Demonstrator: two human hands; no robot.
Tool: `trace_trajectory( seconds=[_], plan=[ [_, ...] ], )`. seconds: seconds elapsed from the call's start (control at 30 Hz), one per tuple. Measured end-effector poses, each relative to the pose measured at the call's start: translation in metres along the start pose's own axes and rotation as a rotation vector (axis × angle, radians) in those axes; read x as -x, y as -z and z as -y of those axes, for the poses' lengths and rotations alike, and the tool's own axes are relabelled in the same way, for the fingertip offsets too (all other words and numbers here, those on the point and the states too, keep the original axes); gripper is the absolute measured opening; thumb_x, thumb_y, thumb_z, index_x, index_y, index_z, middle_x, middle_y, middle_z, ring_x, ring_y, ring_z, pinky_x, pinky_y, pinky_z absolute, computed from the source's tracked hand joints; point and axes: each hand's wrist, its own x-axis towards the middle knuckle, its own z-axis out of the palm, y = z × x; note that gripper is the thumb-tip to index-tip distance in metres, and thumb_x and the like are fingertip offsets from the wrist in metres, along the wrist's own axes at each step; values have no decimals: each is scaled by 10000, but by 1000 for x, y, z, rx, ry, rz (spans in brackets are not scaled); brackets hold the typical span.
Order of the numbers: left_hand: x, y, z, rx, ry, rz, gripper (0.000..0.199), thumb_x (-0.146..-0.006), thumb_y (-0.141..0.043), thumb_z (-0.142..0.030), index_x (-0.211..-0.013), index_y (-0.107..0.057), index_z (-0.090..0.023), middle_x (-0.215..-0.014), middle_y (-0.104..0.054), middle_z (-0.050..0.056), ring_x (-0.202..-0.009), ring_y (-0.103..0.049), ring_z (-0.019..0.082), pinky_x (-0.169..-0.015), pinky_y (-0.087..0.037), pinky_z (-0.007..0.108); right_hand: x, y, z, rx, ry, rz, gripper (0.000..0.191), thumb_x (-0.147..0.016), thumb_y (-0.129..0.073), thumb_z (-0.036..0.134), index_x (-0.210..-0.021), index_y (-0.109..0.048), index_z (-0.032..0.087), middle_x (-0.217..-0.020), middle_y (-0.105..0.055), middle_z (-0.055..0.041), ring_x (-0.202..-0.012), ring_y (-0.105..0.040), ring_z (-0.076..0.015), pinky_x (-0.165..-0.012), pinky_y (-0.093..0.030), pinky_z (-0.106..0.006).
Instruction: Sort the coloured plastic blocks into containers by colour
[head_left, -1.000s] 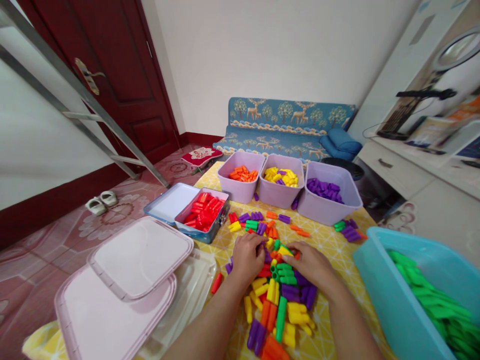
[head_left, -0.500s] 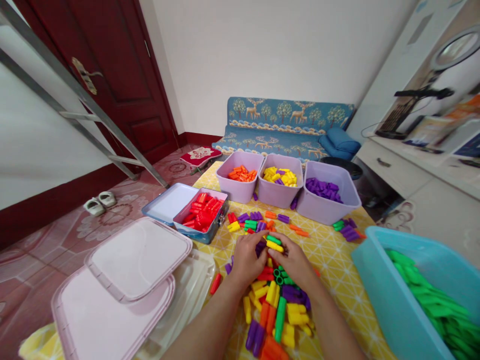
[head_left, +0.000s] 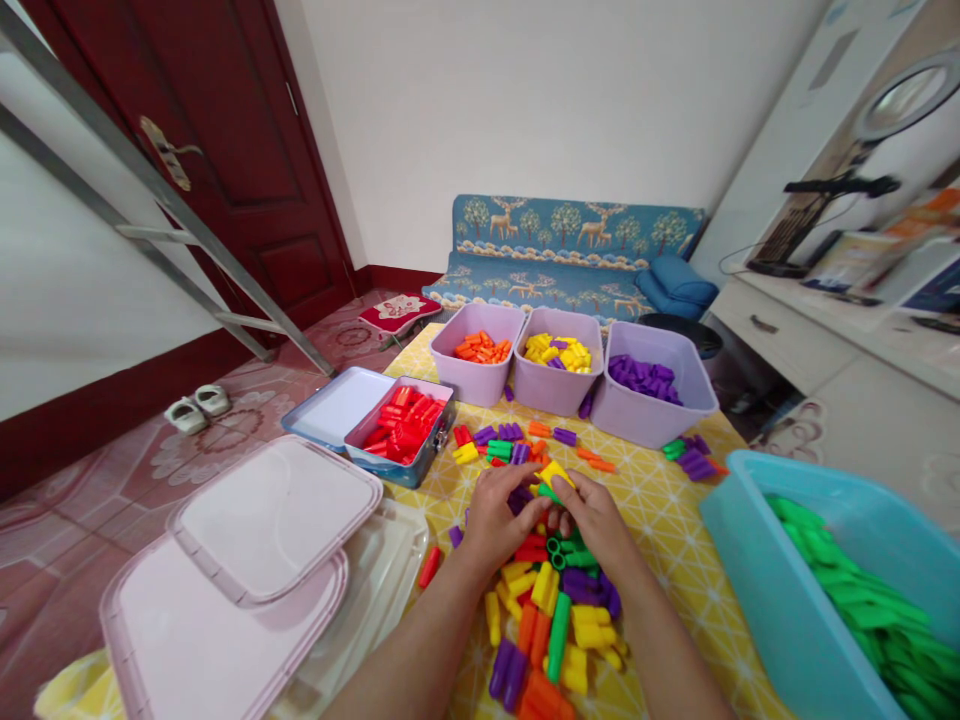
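Along the far edge of the yellow surface [head_left: 660,520], three lilac bins stand side by side: the left bin [head_left: 469,385] contains orange pegs, the middle bin [head_left: 551,395] mainly yellow pegs, and the right bin [head_left: 645,425] purple pegs. To their left, an open tin [head_left: 330,405] rests against the surface edge, with red pegs [head_left: 401,425] in its lilac-lined half. At lower right, a teal tub [head_left: 780,580] contains green pegs [head_left: 862,610]. At lower left, two pale pink lids [head_left: 274,520] overlap and lie on a clear lid [head_left: 397,550]. Loose pegs of mixed colours form a heap [head_left: 551,620] on the surface, directly below the hands; a smaller scatter [head_left: 499,445] lies between the heap and the bins. The left hand [head_left: 510,515] and right hand [head_left: 596,525] are raised just above the heap, close together, with fingers curled inward. Between them they appear to grasp a yellow peg [head_left: 556,473] against a green peg [head_left: 550,491]; the fingers partly hide the contact. Two hollow green peg ends [head_left: 556,553] show in the heap just below the hands.
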Motion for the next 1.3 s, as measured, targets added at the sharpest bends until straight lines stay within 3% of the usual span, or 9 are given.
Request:
trace_trajectory(
  seconds=[0.3, 0.47, 0.63, 0.83, 0.93, 1.03, 1.3],
  plan=[
    [0, -2, 2, 4, -32, -9, 352, -801, -687, -294, -1147, -641, -247, -1028, -719, 27, -957, -631, 192, -892, -444, 344, -1, -5, -10, -98, -7, -1, 414, -863, -477, 590, -926, -578, 193, -585, -582, 34, -463, -567, -157, -458, -455, -273],
    [0, -2, 4, -17, -42, -18, 328, -809, -677, -306, -1125, -643, -223, -1066, -711, 49, -993, -619, 212, -894, -441, 364, -3, -2, -7, 121, 137, -62, 351, -865, -522, 504, -773, -623, 180, -723, -601, -9, -691, -582, -179, -634, -470, -289],
    [0, -3, 8, -49, -76, -21, 310, -798, -681, -257, -1104, -649, -220, -1031, -714, 57, -968, -624, 216, -873, -444, 364, -4, 2, -2, 241, 247, -92, 295, -846, -549, 426, -799, -689, 172, -842, -620, -54, -812, -583, -202, -745, -463, -312],
    [0, -3, 8, -34, -67, -30, 256, -825, -657, -255, -1078, -660, -217, -1025, -714, 58, -973, -626, 207, -878, -449, 358, -5, 1, -6, 174, 185, -116, 251, -796, -590, 377, -903, -696, 176, -895, -670, -69, -853, -621, -217, -788, -483, -343],
    [-1, -3, 6, -40, -33, -26, 222, -828, -653, -253, -1046, -671, -217, -991, -719, 56, -942, -627, 206, -870, -451, 365, -6, 0, -10, 64, 111, -140, 302, -741, -634, 353, -981, -644, 170, -845, -676, -52, -793, -635, -207, -737, -508, -339],
    [0, -3, 6, -30, -12, -36, 201, -831, -640, -227, -1028, -677, -221, -978, -721, 50, -932, -628, 201, -874, -454, 364, -6, 0, -12, 40, 93, -147, 276, -710, -654, 328, -933, -615, 171, -789, -660, -33, -731, -627, -188, -676, -513, -315],
    [1, -5, 8, 9, 14, -60, 198, -818, -633, -204, -1012, -675, -217, -998, -718, 48, -956, -634, 199, -884, -465, 352, -7, -1, -12, 52, 119, -134, 239, -697, -626, 278, -913, -604, 179, -848, -672, -42, -779, -645, -189, -726, -520, -326]
  ],
)
